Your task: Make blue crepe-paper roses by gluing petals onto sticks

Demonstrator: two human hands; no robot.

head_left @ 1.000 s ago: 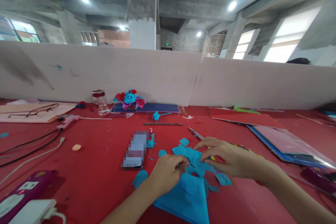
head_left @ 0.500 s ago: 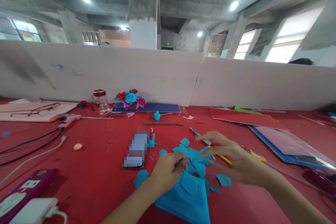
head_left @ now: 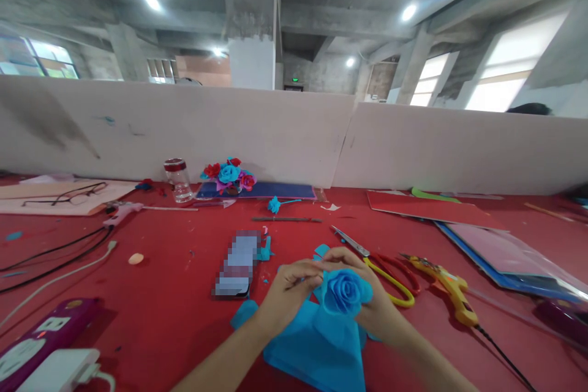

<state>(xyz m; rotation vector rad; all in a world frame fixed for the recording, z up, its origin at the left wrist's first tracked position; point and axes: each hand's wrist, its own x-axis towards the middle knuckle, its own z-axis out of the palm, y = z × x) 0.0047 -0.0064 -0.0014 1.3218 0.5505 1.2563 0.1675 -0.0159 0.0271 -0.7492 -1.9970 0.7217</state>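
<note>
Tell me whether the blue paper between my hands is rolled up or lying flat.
Rolled up. The blue paper curls in spiral layers around a centre like a rose, pinched between the left hand and right hand.

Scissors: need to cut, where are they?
Head view, right of centre: the scissors lie on the red table between the right hand and the yellow glue gun.
</note>
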